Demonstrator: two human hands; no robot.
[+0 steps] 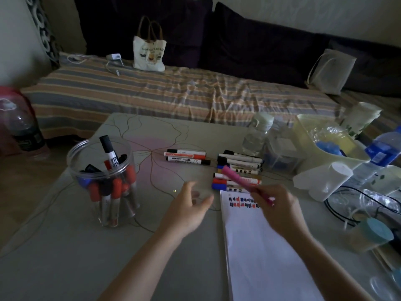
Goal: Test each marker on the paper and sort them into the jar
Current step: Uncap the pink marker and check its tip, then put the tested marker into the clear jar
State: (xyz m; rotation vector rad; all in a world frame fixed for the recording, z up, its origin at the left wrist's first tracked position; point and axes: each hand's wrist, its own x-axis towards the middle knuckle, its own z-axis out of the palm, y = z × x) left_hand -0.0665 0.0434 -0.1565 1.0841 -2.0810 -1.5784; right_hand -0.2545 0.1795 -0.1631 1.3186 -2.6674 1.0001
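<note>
**Head view: pink marker held over the test paper**

Head camera looks down on a dim table [65, 246]; the right hand [280, 210] is motion-blurred, so exactly how its fingers wrap cannot be made out, though they are clearly closed around the lower end of a pink marker [240, 181]; the marker's tip end is hidden within the hand. Its long axis runs diagonally, the free end pointing up and away to the left, above the stack of loose markers [238, 168] lying on the table; those lie roughly left to right, and the marker and hand cover part of the stack. The left hand [187, 210] hovers just left of the paper [260, 257], fingers loosely spread and holding nothing; its fingertips are also smeared. The paper carries two short rows of red, blue and black test marks near its top edge, partly covered by the right hand; its lower edge is cut off by the frame. A clear jar [102, 181] stands well to the left, crowded with markers standing on end; two more markers [186, 157] lie side by side beyond the hands.
</note>
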